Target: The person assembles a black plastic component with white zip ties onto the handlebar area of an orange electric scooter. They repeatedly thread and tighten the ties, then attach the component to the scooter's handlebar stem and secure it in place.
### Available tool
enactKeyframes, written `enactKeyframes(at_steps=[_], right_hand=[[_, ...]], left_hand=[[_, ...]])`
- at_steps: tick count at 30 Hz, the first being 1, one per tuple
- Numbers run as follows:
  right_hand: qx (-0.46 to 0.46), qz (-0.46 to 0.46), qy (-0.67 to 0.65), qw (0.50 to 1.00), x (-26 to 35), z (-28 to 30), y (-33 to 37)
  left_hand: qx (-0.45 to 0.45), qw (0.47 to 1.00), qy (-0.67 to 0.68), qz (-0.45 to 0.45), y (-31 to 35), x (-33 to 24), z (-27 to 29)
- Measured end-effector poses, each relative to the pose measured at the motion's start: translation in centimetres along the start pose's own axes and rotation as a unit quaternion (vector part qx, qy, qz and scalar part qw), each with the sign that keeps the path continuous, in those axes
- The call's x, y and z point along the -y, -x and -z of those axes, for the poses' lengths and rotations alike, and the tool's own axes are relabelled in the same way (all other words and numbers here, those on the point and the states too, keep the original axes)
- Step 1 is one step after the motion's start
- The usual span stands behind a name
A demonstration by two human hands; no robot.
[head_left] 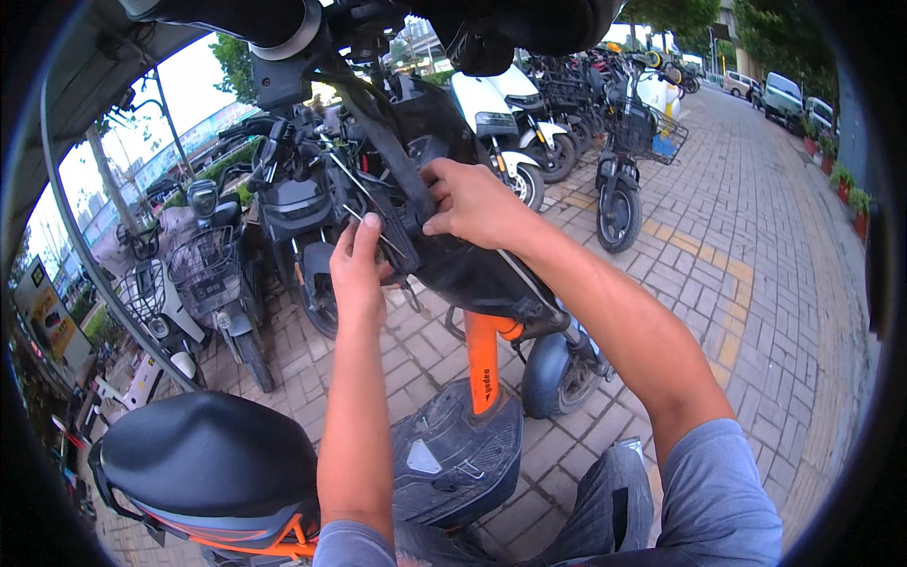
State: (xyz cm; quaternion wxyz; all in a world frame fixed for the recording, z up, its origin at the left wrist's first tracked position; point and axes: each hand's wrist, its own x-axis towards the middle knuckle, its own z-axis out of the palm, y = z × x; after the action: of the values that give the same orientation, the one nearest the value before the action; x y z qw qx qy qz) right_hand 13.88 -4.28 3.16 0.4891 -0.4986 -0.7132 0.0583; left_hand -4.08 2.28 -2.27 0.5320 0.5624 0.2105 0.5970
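Observation:
An electric scooter with an orange stem (pixel 482 364) stands before me, its front part covered in black material (pixel 482 279). My left hand (pixel 359 260) is closed near the handlebar, its thumb and fingers at a thin metal rod (pixel 351 175) that runs beside a dark narrow part. To its right, my right hand (pixel 472 203) pinches the lower end of a wide black strap (pixel 392 151) that hangs from the handlebar area. The fingertips of this hand are partly hidden behind the strap. What lies beneath the left fingers is hard to make out.
The scooter's black seat (pixel 208 454) is at lower left, its footboard (pixel 453 454) below the stem. Parked scooters (pixel 213 265) line the left; a scooter with a basket (pixel 619 180) stands to the right. Brick paving (pixel 699 274) runs back toward parked vehicles (pixel 784 99).

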Motion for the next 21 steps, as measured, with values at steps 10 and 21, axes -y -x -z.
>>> enactKeyframes(at_steps=[10,21], right_hand=[[0.029,0.001,-0.011,1.0,0.1,0.4,0.3],[0.026,-0.001,-0.013,1.0,0.0,0.1,0.6]], left_hand=[[0.011,0.998,0.006,0.066,0.8,-1.6,-0.9],[0.061,0.998,0.029,0.01,1.0,-0.6,0.1]])
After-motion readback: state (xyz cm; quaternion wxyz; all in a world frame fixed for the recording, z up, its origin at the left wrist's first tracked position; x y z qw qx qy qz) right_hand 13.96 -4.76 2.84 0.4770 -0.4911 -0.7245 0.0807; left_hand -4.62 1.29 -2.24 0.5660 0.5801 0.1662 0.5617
